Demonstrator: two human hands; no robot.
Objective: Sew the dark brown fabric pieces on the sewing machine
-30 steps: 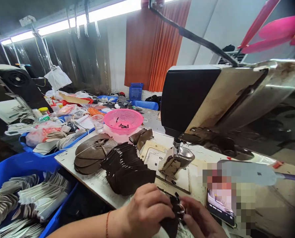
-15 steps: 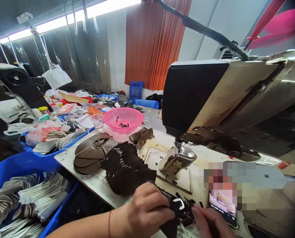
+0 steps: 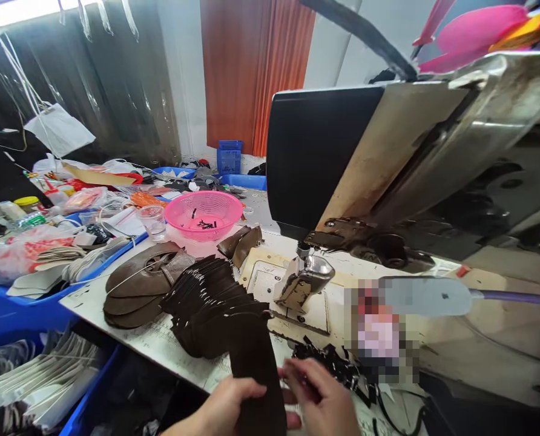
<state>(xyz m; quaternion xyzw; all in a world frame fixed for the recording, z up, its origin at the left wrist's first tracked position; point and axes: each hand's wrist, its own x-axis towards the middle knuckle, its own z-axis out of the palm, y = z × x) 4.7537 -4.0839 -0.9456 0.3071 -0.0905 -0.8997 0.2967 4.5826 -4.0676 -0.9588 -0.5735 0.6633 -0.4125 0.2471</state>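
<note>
Brown piece (image 3: 257, 352), bottom out of view

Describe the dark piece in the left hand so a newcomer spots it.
Start at the big sewing machine on the right, then drop to the bottom centre. There the left hand grips a flat dark brown piece. Unlike the fanned stack beyond, it is held, showing one broad, smooth face.

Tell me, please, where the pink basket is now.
In the head view, the pink basket sits left of centre, just right of the clear cup and beyond the fanned dark pieces.
</note>
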